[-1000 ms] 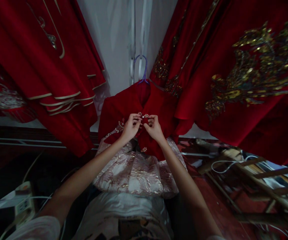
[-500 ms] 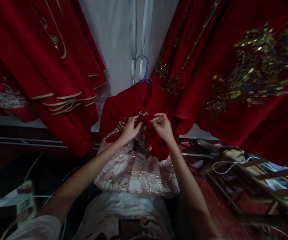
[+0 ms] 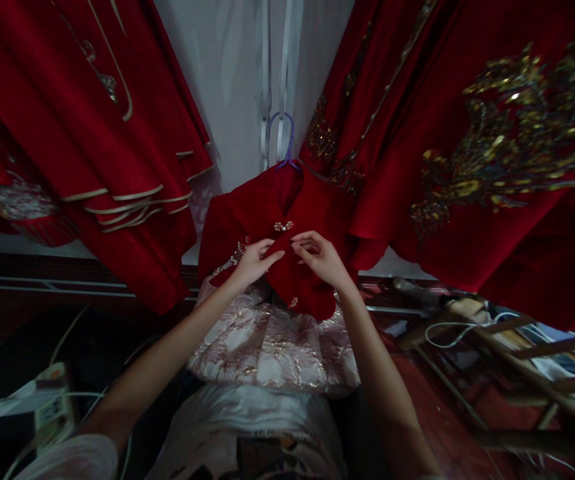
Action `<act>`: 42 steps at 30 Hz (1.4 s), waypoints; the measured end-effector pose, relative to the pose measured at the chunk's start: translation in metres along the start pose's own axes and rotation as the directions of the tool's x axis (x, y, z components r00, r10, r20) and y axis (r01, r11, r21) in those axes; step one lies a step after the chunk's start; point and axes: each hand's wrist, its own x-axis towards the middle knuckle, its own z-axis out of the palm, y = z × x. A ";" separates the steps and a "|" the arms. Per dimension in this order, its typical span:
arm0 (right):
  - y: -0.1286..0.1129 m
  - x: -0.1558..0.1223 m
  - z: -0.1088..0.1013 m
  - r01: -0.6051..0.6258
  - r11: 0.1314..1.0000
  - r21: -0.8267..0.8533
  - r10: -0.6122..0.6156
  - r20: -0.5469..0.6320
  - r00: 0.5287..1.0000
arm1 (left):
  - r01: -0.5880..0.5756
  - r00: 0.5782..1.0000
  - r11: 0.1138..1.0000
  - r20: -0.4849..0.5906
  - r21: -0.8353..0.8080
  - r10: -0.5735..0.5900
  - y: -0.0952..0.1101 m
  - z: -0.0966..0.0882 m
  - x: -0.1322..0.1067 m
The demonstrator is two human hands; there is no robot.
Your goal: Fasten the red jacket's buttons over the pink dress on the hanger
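A red short jacket (image 3: pixel 247 207) hangs on a purple hanger (image 3: pixel 288 143) in front of me. A beaded clasp (image 3: pixel 283 227) joins its front near the top, and a smaller beaded ornament (image 3: pixel 293 303) sits lower down. Just below the upper clasp, my left hand (image 3: pixel 256 261) grips the cloth on the left side of the front, thumb stretched toward the middle. Facing it, my right hand (image 3: pixel 321 257) pinches the right front edge between thumb and fingertips. What exactly lies in the fingertips is too small to make out. Pale brocade cloth (image 3: pixel 272 350) shows beneath the jacket.
Red garments with pale trim (image 3: pixel 132 167) hang on the left; others with gold sequins (image 3: pixel 507 147) hang on the right. A power strip (image 3: pixel 53 403) with cables lies at lower left. A wooden rack (image 3: pixel 517 367) with papers stands at lower right.
The right hand has moved left and slightly down, closer to the left hand. The jacket's front edges have come together, covering the gap below the upper clasp. The left hand has shifted slightly down.
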 end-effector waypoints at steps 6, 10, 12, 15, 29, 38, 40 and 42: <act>-0.015 -0.010 0.009 -0.036 0.999 0.014 0.035 0.106 0.994 | -0.030 0.973 0.999 -0.231 0.012 0.032 0.001 -0.011 -0.024; -0.024 -0.022 0.033 0.047 0.998 -0.051 -0.033 0.247 0.969 | -0.033 0.946 0.999 -0.322 0.025 0.039 0.001 -0.005 -0.029; -0.025 -0.026 0.045 0.120 0.979 -0.164 -0.091 0.173 0.981 | -0.039 0.942 0.998 -0.332 0.058 0.056 0.003 -0.001 -0.029; -0.024 -0.030 0.054 0.152 0.944 -0.292 -0.132 0.086 0.987 | -0.059 0.950 0.994 -0.301 0.088 0.083 0.010 0.000 -0.029; -0.017 -0.024 0.058 0.146 0.948 -0.283 -0.117 0.115 0.986 | -0.129 0.930 0.900 -0.263 0.416 0.256 0.001 -0.022 -0.024; -0.018 -0.020 0.055 0.141 0.958 -0.250 -0.124 0.084 0.989 | -0.166 0.832 0.657 -0.253 0.736 0.494 -0.025 -0.038 -0.006; -0.018 -0.020 0.055 0.129 0.962 -0.240 -0.115 0.070 0.991 | -0.164 0.871 0.669 -0.212 0.725 0.444 -0.037 -0.042 -0.002; -0.018 -0.019 0.055 0.131 0.963 -0.235 -0.120 0.061 0.991 | -0.151 0.877 0.694 -0.228 0.704 0.422 -0.045 -0.045 0.002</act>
